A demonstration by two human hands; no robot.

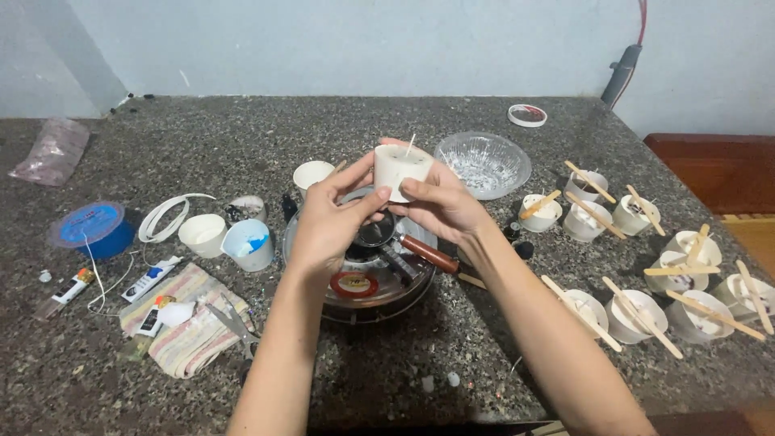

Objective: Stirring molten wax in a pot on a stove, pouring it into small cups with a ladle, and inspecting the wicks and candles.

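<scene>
Both hands grip one white candle (401,169): left hand (329,216) pinching its near side, right hand (441,203) cupping behind, above the small stove (363,270). Best hold it level (wick upright), clear of the glass bowl (483,164) just right.

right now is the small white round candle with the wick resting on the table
No, the small white round candle is held above the round metal stove by the fingers of the left hand and right hand.

Speckled dark granite counter (242,137), pale blue wall (363,44) behind, reddish wooden furniture (718,165) at right.
</scene>
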